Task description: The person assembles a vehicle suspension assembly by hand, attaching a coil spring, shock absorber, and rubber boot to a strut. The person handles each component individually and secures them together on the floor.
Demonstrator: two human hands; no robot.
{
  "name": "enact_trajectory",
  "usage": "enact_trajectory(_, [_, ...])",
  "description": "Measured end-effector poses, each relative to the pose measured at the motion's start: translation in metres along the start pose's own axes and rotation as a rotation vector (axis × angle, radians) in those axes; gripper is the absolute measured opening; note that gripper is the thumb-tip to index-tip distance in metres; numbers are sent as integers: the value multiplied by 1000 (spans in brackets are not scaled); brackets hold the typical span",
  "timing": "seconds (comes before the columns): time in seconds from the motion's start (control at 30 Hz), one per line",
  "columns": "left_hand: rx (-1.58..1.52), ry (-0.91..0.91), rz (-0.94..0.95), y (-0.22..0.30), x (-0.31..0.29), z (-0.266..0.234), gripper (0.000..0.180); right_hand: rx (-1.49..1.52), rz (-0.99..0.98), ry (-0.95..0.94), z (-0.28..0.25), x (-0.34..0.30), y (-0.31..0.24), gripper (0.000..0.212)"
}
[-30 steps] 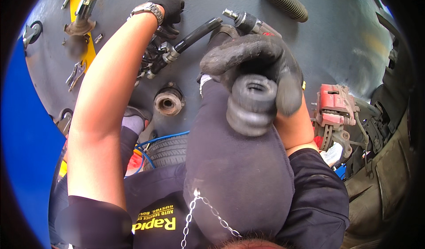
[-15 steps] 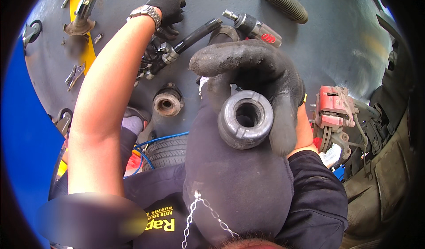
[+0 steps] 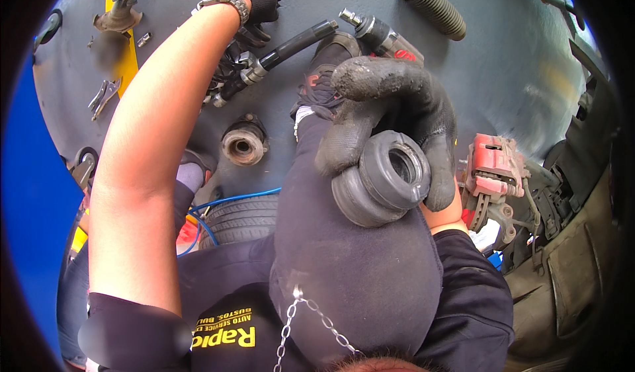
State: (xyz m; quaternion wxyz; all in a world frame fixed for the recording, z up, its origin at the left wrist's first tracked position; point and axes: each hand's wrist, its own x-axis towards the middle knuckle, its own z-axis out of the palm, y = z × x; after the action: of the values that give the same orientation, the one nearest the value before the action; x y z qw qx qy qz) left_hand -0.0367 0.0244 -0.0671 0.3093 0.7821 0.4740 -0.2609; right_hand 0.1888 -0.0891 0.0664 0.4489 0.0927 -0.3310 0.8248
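Note:
My gloved right hand (image 3: 410,101) is curled around a black rubber bushing (image 3: 380,180) with a grooved body and a round hole, holding it above my dark-trousered leg. The bushing is tilted, its notched ring face toward the right. My left arm stretches forward to the far side, and my gloved left hand (image 3: 258,1) has its fingers curled. What those fingers hold, if anything, is hidden. Just nearer than it lies a black rod-like tool (image 3: 291,48) with metal joints. On the floor, between my left forearm and leg, sits a dirty round metal mount (image 3: 243,144).
Beyond my right hand lie an air impact wrench (image 3: 383,35) and a ribbed black dust boot (image 3: 433,8). A red brake caliper (image 3: 493,164) hangs at the right. Locking pliers (image 3: 104,99) and a socket (image 3: 144,39) lie left. A tire (image 3: 245,220) and blue hose (image 3: 254,194) are near.
The bushing has turned from facing upward to tilting rightward, and my right hand has shifted slightly right. My left hand has moved a little farther away.

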Motion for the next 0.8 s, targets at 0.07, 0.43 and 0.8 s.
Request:
enact_trajectory(0.07, [0,-35,-16,4,0,-5,30,21,-32,0,1,1,1,120])
enact_trajectory(0.43, [28,-47,-59,7,2,2,46,97,-84,64,21,4,1,114])
enact_trajectory(0.8, [81,89,35,10,4,7,29,-205,234,115,23,17,-26,99])
